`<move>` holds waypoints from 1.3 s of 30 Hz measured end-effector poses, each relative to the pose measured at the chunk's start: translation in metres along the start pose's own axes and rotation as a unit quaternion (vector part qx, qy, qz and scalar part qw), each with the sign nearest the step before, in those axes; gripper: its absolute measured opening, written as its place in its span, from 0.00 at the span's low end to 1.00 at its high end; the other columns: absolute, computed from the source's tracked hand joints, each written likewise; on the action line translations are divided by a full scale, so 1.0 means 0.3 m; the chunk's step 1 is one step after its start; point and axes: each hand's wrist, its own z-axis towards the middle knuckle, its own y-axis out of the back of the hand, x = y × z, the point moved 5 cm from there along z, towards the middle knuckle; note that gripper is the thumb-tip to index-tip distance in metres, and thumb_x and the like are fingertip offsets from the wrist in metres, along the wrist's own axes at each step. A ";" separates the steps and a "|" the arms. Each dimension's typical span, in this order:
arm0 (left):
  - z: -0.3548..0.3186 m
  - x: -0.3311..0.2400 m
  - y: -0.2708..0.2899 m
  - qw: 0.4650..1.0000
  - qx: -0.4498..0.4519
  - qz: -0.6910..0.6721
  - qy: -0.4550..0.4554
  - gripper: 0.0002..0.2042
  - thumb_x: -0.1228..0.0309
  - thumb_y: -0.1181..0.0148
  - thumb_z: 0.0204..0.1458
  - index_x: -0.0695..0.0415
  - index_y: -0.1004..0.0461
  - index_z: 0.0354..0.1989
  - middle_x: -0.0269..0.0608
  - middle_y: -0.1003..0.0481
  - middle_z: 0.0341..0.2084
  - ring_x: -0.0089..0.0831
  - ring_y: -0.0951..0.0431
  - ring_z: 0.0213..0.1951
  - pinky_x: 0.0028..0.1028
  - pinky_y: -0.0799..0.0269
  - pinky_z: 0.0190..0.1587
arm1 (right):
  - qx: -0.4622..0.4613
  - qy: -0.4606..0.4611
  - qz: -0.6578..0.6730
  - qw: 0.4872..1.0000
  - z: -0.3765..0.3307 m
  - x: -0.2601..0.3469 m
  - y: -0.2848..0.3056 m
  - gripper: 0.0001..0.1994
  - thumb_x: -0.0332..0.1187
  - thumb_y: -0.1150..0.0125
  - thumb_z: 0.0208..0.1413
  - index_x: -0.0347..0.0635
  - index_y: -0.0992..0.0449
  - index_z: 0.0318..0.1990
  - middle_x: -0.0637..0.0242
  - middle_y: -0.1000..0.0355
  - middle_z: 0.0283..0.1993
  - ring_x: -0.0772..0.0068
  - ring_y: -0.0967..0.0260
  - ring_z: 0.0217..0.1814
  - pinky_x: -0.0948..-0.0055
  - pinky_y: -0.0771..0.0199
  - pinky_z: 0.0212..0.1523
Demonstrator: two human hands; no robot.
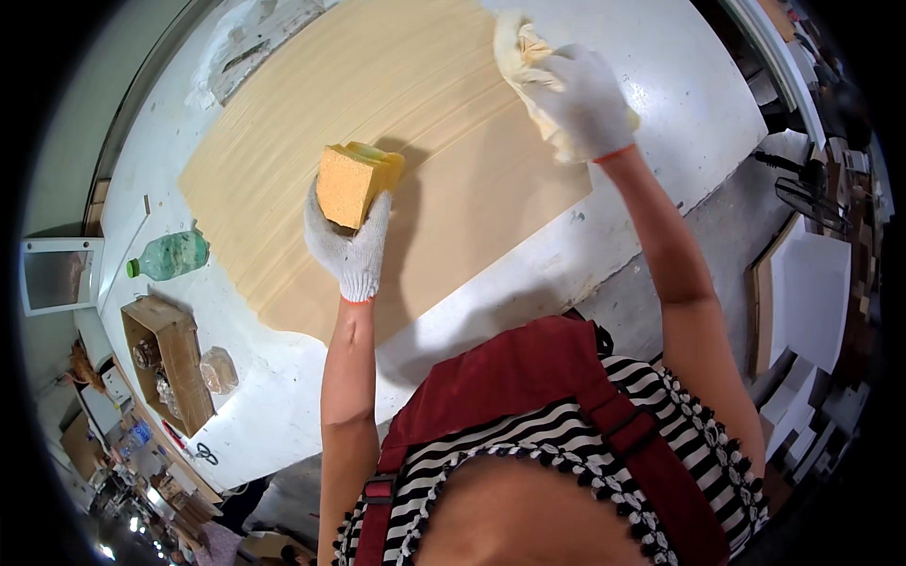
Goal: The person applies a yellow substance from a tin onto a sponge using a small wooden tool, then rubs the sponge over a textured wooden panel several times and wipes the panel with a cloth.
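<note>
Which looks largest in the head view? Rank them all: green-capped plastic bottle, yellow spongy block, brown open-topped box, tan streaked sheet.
1. Tan streaked sheet
2. Brown open-topped box
3. Yellow spongy block (nearness may enlarge it)
4. Green-capped plastic bottle

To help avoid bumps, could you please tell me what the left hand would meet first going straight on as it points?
Past the yellow sponge the left hand holds, only the flat tan sheet shows, so the way looks free, though the hand's height above it is unclear.

Matt, finely streaked tan sheet (311, 104), glossy white bench (689, 104), rough, porous yellow block (345, 189), knitted fabric gloves (359, 259), soft, crumpled cream cloth (512, 52), translucent plastic bottle (177, 256)
</note>
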 end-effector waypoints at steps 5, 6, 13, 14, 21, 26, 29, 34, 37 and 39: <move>0.002 -0.015 -0.007 1.000 0.004 0.008 0.004 0.30 0.75 0.27 0.36 0.67 0.30 0.51 0.44 0.26 0.41 0.28 0.24 0.39 0.27 0.26 0.43 | 0.138 -0.065 -0.029 0.988 0.052 0.003 -0.050 0.13 0.42 0.35 0.44 0.47 0.23 0.36 0.63 0.28 0.37 0.55 0.31 0.43 0.60 0.28 0.44; 0.002 -0.018 -0.010 1.000 0.006 0.004 0.017 0.30 0.75 0.27 0.37 0.67 0.31 0.51 0.43 0.26 0.40 0.28 0.24 0.39 0.27 0.26 0.42 | 0.167 -0.057 -0.036 0.984 0.059 -0.001 -0.060 0.13 0.42 0.37 0.45 0.46 0.23 0.36 0.62 0.28 0.37 0.55 0.31 0.43 0.59 0.29 0.44; 0.002 -0.019 -0.005 0.999 0.014 -0.015 0.031 0.30 0.74 0.26 0.37 0.66 0.30 0.51 0.43 0.26 0.40 0.28 0.24 0.39 0.27 0.26 0.42 | 0.234 -0.112 -0.123 0.958 0.065 -0.188 -0.108 0.18 0.45 0.39 0.47 0.42 0.24 0.40 0.57 0.28 0.41 0.51 0.31 0.45 0.57 0.30 0.48; 0.000 0.006 -0.010 0.999 0.018 -0.023 0.014 0.30 0.74 0.26 0.37 0.66 0.30 0.51 0.43 0.26 0.40 0.28 0.24 0.40 0.28 0.26 0.43 | 0.231 -0.114 -0.130 0.957 0.050 -0.203 -0.104 0.18 0.45 0.39 0.47 0.42 0.24 0.40 0.57 0.28 0.41 0.51 0.31 0.45 0.57 0.30 0.48; 0.000 -0.004 0.006 0.999 0.019 0.036 -0.016 0.31 0.75 0.26 0.36 0.67 0.31 0.52 0.44 0.26 0.41 0.30 0.25 0.42 0.28 0.28 0.45 | 0.149 -0.255 0.099 0.950 0.011 -0.111 -0.071 0.27 0.47 0.35 0.44 0.39 0.26 0.49 0.53 0.26 0.47 0.53 0.29 0.49 0.62 0.30 0.51; -0.004 -0.011 -0.011 0.999 0.008 -0.037 0.027 0.31 0.75 0.26 0.36 0.68 0.31 0.51 0.44 0.26 0.40 0.30 0.25 0.41 0.28 0.27 0.44 | 0.210 -0.189 -0.013 0.959 0.057 -0.111 -0.084 0.26 0.46 0.38 0.42 0.43 0.24 0.49 0.56 0.25 0.47 0.55 0.28 0.48 0.64 0.28 0.47; -0.006 -0.022 -0.006 0.998 0.007 -0.041 0.044 0.30 0.75 0.26 0.36 0.67 0.31 0.51 0.43 0.26 0.39 0.29 0.25 0.40 0.28 0.27 0.43 | 0.258 -0.241 0.089 0.931 0.052 -0.110 -0.085 0.28 0.44 0.34 0.42 0.37 0.27 0.51 0.53 0.25 0.44 0.56 0.27 0.45 0.65 0.29 0.48; 0.003 -0.015 -0.002 1.000 0.011 0.009 -0.011 0.29 0.74 0.25 0.36 0.66 0.30 0.50 0.43 0.25 0.39 0.28 0.25 0.39 0.27 0.27 0.42 | 0.256 -0.297 0.186 0.901 0.033 -0.168 -0.118 0.27 0.48 0.36 0.39 0.40 0.25 0.46 0.57 0.24 0.40 0.59 0.27 0.42 0.65 0.29 0.45; 0.004 -0.008 0.000 1.000 0.012 0.027 -0.006 0.29 0.73 0.25 0.36 0.66 0.29 0.49 0.43 0.25 0.39 0.28 0.25 0.38 0.27 0.27 0.42 | 0.207 -0.274 0.166 0.925 0.017 -0.124 -0.096 0.27 0.48 0.35 0.39 0.38 0.25 0.44 0.57 0.24 0.39 0.60 0.27 0.41 0.65 0.29 0.44; 0.003 -0.006 0.001 0.999 0.007 0.028 -0.030 0.29 0.73 0.25 0.35 0.66 0.29 0.49 0.44 0.25 0.39 0.29 0.24 0.38 0.27 0.27 0.42 | 0.219 -0.275 0.146 0.925 0.031 -0.098 -0.093 0.26 0.48 0.35 0.39 0.38 0.25 0.44 0.57 0.24 0.38 0.60 0.27 0.41 0.65 0.29 0.44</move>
